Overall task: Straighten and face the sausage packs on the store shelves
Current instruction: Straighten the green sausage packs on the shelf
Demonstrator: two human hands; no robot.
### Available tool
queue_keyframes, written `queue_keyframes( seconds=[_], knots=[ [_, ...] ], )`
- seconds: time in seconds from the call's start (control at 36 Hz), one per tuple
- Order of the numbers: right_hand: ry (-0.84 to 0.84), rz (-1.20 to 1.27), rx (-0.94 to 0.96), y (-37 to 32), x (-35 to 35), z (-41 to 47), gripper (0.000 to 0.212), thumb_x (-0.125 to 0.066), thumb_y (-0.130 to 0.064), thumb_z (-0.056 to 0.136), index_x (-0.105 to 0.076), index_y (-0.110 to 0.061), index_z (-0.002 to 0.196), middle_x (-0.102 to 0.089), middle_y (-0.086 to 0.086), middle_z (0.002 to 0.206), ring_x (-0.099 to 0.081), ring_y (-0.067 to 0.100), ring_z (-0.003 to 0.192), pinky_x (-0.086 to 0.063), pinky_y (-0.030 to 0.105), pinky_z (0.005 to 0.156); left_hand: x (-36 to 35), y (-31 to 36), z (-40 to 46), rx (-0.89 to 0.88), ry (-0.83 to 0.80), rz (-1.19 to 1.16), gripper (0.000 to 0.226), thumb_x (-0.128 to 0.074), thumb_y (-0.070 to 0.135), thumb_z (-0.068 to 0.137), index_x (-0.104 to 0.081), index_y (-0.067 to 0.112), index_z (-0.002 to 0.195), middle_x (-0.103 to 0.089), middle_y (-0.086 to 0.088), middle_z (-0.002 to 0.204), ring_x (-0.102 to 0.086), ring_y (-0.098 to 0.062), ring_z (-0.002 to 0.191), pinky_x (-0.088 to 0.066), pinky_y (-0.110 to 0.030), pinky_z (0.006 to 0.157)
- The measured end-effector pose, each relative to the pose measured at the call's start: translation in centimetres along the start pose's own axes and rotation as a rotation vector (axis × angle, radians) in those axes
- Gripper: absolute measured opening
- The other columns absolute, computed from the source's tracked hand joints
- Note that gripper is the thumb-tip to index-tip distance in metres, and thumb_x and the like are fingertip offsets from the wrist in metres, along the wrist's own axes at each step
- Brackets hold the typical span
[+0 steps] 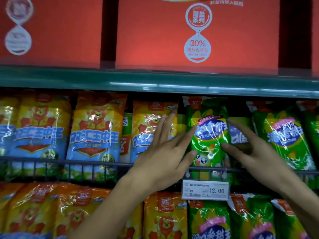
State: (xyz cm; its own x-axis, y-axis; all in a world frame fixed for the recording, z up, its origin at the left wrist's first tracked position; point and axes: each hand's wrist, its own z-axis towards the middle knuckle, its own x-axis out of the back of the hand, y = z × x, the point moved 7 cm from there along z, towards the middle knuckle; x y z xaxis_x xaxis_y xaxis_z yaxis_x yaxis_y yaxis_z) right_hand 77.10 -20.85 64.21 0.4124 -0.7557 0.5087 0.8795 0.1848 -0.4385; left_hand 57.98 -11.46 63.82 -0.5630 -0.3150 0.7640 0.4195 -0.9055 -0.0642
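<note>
Hands flank green pack (208, 133): left hand (162, 157), right hand (257, 149), fingers straight.

The green pack (208, 130) between the hands carries a blue and white label band, a pink strip above it, yellow corn and a cartoon face low down. At nine o'clock of it, the yellow packs (96, 133) show a red lion, blue lettering and a pale blue lower half. Red boxes (196, 35) at twelve o'clock bear white hourglass-shaped emblems. The shelf edge (155, 81) is dark green. The price tag (205, 189) is white with dark print.
</note>
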Motion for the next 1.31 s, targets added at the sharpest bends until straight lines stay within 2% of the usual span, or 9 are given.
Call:
queue_keyframes(
  seconds=[0.11, 0.25, 0.39, 0.5, 0.58, 0.72, 0.89, 1.06, 1.31],
  knots=[
    [-0.001, 0.032, 0.031, -0.6, -0.2, 0.5, 0.068, -0.063, -0.049, 0.088, -0.03, -0.06, 0.146, -0.077, -0.018, 0.079, -0.075, 0.024, 0.086, -0.058, 0.038, 0.082, 0.5, 0.3, 0.1, 0.039, -0.011, -0.011, 0.066, -0.019, 0.054, 0.106, 0.019, 0.039, 0.159, 0.053, 0.039, 0.12, 0.06, 0.001, 0.124, 0.014, -0.038, 0.121],
    [-0.053, -0.02, 0.026, 0.4, -0.7, 0.1, 0.073, -0.054, -0.065, 0.082, -0.023, -0.064, 0.148, -0.077, -0.007, 0.08, -0.072, 0.025, 0.076, -0.053, 0.037, 0.075, 0.2, -0.1, 0.2, 0.054, 0.018, -0.006, 0.065, -0.019, 0.06, 0.103, 0.005, 0.043, 0.161, 0.015, 0.03, 0.16, 0.053, -0.002, 0.134, 0.009, -0.039, 0.123],
    [-0.052, -0.024, 0.016, 0.7, -0.6, -0.1, 0.077, -0.049, -0.071, 0.078, -0.017, -0.068, 0.148, -0.077, -0.012, 0.092, -0.07, 0.002, 0.075, -0.054, 0.034, 0.079, 0.2, -0.2, 0.1, 0.046, 0.075, -0.007, 0.06, -0.027, 0.061, 0.103, -0.012, 0.047, 0.16, 0.013, 0.036, 0.151, 0.047, 0.002, 0.138, 0.003, -0.038, 0.125],
    [-0.032, -0.058, 0.004, 0.7, -0.3, -0.2, 0.076, -0.05, -0.073, 0.078, -0.019, -0.07, 0.146, -0.075, -0.014, 0.101, -0.07, 0.006, 0.093, -0.055, 0.038, 0.087, 1.0, -0.2, 0.0, -0.078, 0.339, 0.002, 0.048, -0.039, 0.046, 0.107, -0.051, 0.028, 0.15, -0.052, 0.008, 0.151, -0.001, -0.012, 0.158, -0.006, -0.039, 0.128],
    [0.082, -0.049, 0.018, 0.3, 0.5, -0.3, 0.073, -0.058, -0.073, 0.074, -0.037, -0.064, 0.143, -0.074, -0.017, 0.095, -0.068, 0.005, 0.088, -0.054, 0.035, 0.082, 2.3, -0.8, -1.3, -0.088, 0.529, -0.112, 0.035, -0.053, 0.029, 0.104, -0.068, 0.015, 0.131, -0.056, 0.002, 0.146, -0.036, -0.016, 0.148, -0.036, -0.039, 0.119],
    [0.422, 0.009, 0.166, -1.0, 2.3, -1.6, 0.045, -0.066, -0.054, 0.094, -0.06, -0.036, 0.135, -0.061, -0.01, 0.131, -0.059, 0.007, 0.112, -0.053, 0.036, 0.096, 5.0, -4.0, -6.3, 0.064, 0.63, -0.185, 0.036, -0.059, 0.022, 0.102, -0.061, 0.016, 0.138, -0.049, 0.007, 0.147, -0.05, -0.012, 0.136, -0.043, -0.023, 0.11],
    [0.268, -0.018, 0.365, -9.5, -2.5, -2.8, 0.025, -0.078, -0.032, 0.09, -0.074, -0.025, 0.113, -0.069, -0.023, 0.1, -0.068, -0.008, 0.084, -0.049, 0.003, 0.076, 8.2, -8.9, -8.0, 0.233, 0.593, -0.198, 0.035, -0.066, 0.017, 0.097, -0.064, 0.02, 0.132, -0.062, 0.009, 0.112, -0.064, -0.001, 0.095, -0.054, -0.01, 0.081],
    [-0.031, -0.353, 0.061, -11.5, -8.0, 0.0, 0.09, -0.039, -0.083, 0.075, -0.051, -0.028, 0.145, -0.072, -0.008, 0.086, -0.069, 0.018, 0.087, -0.058, 0.04, 0.08, 7.7, -10.3, -6.7, 0.285, 0.34, -0.229, 0.05, -0.064, 0.033, 0.099, -0.053, 0.021, 0.147, -0.069, 0.009, 0.103, -0.065, -0.005, 0.094, -0.057, -0.029, 0.088],
    [-0.001, -0.399, -0.087, -11.8, -9.1, 0.5, 0.102, -0.037, -0.081, 0.072, -0.037, -0.022, 0.156, -0.07, 0.001, 0.068, -0.067, 0.022, 0.078, -0.052, 0.04, 0.068, 5.0, -9.5, -5.1, 0.307, 0.081, -0.096, 0.078, -0.054, 0.048, 0.102, -0.009, 0.025, 0.162, -0.063, -0.001, 0.081, -0.062, -0.016, 0.076, -0.052, -0.034, 0.066]
  ],
)
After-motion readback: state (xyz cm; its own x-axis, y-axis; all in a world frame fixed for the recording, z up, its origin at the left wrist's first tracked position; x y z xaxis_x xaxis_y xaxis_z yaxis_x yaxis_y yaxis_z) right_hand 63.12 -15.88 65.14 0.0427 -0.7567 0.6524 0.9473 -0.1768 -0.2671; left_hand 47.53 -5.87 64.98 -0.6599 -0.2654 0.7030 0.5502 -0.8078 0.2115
